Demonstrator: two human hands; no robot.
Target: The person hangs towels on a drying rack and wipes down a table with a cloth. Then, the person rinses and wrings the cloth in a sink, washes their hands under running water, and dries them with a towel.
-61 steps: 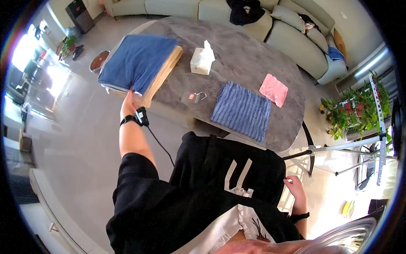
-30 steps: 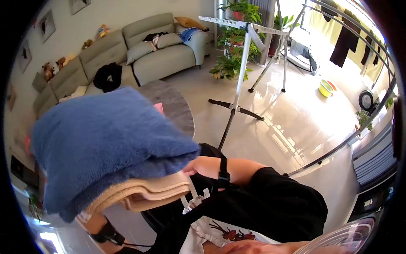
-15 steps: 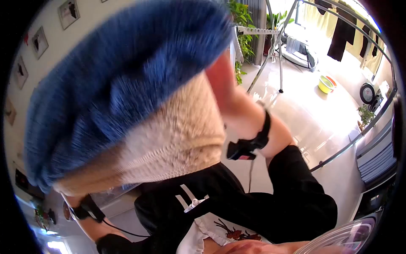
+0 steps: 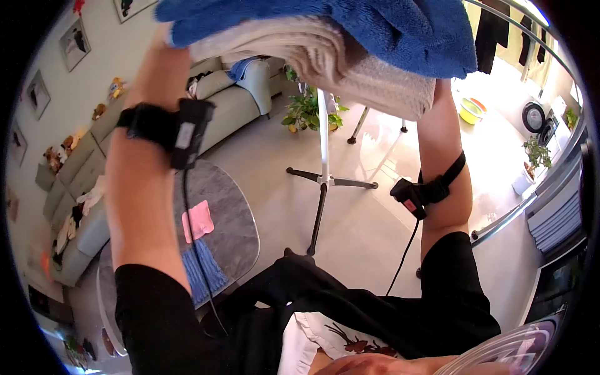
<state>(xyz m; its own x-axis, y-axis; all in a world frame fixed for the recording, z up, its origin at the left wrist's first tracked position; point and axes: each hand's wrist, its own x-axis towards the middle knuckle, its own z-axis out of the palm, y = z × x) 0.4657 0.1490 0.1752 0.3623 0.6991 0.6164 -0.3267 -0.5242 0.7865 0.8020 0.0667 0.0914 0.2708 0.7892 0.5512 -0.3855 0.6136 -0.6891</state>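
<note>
The folded blue-and-beige stack [image 4: 306, 50] is up between the left hand [image 4: 165, 36] and right hand [image 4: 442, 90], its long axis spanning them, slanting down rightward in view. Fingers hidden; I cannot tell their closure.

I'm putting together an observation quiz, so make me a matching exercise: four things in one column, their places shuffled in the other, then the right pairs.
Things:
1. blue plush blanket
2. beige plush blanket
3. pink cloth
4. yellow-green basin

Places:
A. lying on the grey table, next to a blue ribbed cloth
B. held up, as the lower layer
C. standing on the sunlit floor
D. held up, as the top layer

Right pairs: 1-D, 2-B, 3-A, 4-C
</note>
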